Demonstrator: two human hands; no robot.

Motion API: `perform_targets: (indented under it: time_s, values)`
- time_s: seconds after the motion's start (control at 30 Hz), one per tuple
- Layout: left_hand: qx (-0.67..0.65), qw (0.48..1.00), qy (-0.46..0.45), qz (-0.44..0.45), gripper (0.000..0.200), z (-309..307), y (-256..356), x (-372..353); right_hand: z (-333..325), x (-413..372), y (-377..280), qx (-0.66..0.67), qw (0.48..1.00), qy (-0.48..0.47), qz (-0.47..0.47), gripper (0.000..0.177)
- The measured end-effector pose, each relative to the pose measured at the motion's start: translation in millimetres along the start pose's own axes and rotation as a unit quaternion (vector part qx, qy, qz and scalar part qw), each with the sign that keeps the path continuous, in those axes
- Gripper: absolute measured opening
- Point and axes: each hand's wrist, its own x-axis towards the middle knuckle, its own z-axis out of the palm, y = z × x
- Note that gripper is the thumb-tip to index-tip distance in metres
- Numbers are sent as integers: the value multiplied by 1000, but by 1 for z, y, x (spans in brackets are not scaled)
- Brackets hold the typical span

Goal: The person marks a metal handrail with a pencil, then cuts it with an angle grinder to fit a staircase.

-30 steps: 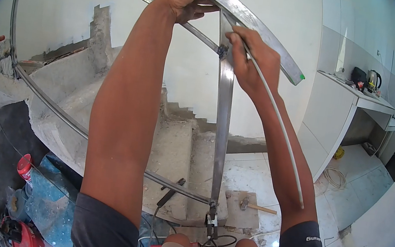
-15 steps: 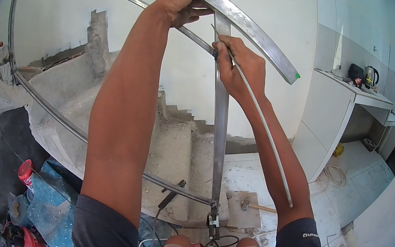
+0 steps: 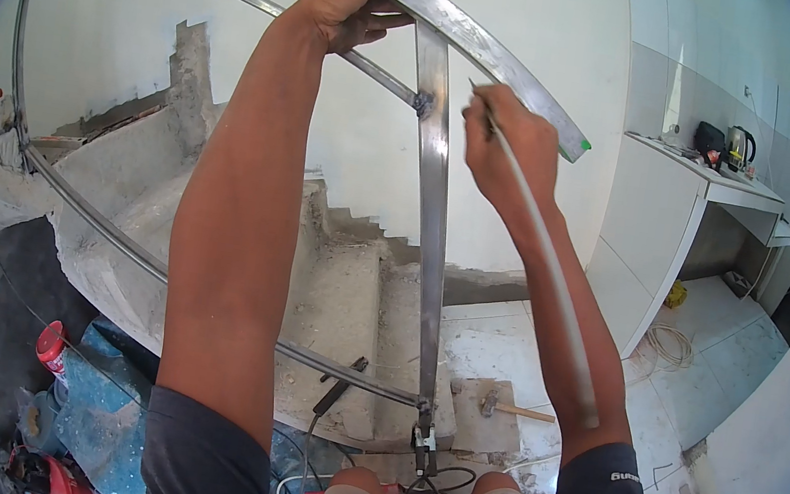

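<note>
My left hand point(image 3: 362, 12) grips the curved flat metal rail point(image 3: 489, 46) at the top, its thumb on the upper face and its fingers beneath. The rail crosses an upright metal post point(image 3: 431, 191) and has a green mark at its right end. Pinched in my right hand point(image 3: 513, 147) is a thin grey rod point(image 3: 563, 306), which runs back along my forearm, blurred along its length. That hand is right of the post, apart from it, below the rail. A dark weld joint point(image 3: 423, 103) shows where a thinner bar meets the post.
Concrete steps point(image 3: 343, 290) lie behind the frame. A clamp point(image 3: 426, 445) grips the post's foot. An electrode holder point(image 3: 339, 391) and a hammer point(image 3: 518, 411) lie low down. At right is a tiled counter point(image 3: 708, 175) with a kettle point(image 3: 740, 149); red and blue items sit lower left.
My right hand has moved right, away from the post and its joint, with the rod still in it. My left hand keeps its hold on the rail; the view has shifted slightly.
</note>
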Motion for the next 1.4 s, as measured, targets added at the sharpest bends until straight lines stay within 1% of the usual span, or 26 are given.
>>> perform_targets:
  time_s: [0.03, 0.07, 0.1, 0.13, 0.17, 0.23, 0.27, 0.33, 0.47, 0.53, 0.6, 0.63, 0.7, 0.87, 1.07, 1.27, 1.33, 1.4]
  values:
    - [-3, 1000, 1, -5, 57, 0, -1, 0, -8, -9, 2, -20, 998, -28, 45, 16]
    - [-5, 1000, 3, -5, 58, 1, 0, 1, -17, -16, 1, -20, 999, -24, 44, 16]
    - [-1, 1000, 4, 0, 58, 1, 3, 1, -26, -21, -3, 99, 992, 9, 75, 15]
    - [-6, 1000, 12, -7, 59, 2, 2, -1, -34, -29, -6, 219, 969, 39, 106, 14]
    - [-9, 1000, 20, -12, 60, 3, 2, -2, -43, -35, -6, 224, 968, 45, 105, 14]
    - [-11, 1000, 20, -15, 61, 1, -2, -1, -59, -44, -1, 266, 954, 79, 114, 23]
    - [-23, 999, 20, -18, 63, -1, -1, 2, -67, -47, 3, 270, 953, 89, 105, 23]
    - [-46, 998, 23, -27, 55, 0, 2, -1, -78, -56, 8, 348, 895, 143, 240, 26]
    - [-52, 996, 49, -44, 48, 2, 4, -3, -93, -77, 26, 324, 897, 149, 262, 30]
    - [-54, 995, 56, -55, 46, -5, -1, -1, -100, -87, 32, 316, 889, 144, 299, 30]
    - [-61, 996, 30, -51, 44, -9, 2, 2, -108, -97, 38, 310, 889, 132, 310, 30]
    - [-58, 997, 32, -48, 44, -6, 4, 1, -113, -100, 42, 301, 892, 122, 314, 30]
    - [-69, 994, 72, -42, 42, 1, 3, -3, -123, -109, 49, 307, 894, 117, 304, 30]
    - [-75, 994, 62, -45, 34, -8, 1, -1, -130, -128, 63, 303, 901, 93, 295, 30]
    - [-84, 993, 67, -41, 29, -6, 2, -2, -124, -123, 74, 240, 930, 95, 263, 22]
    - [-77, 993, 77, -36, 27, 1, 5, -5, -127, -129, 65, 255, 935, 65, 236, 21]
    - [-81, 993, 75, -39, 27, -4, 4, -3, -122, -138, 67, 275, 928, 73, 241, 20]
    - [-78, 994, 64, -37, 30, -5, 4, -2, -123, -143, 68, 320, 911, 59, 252, 24]
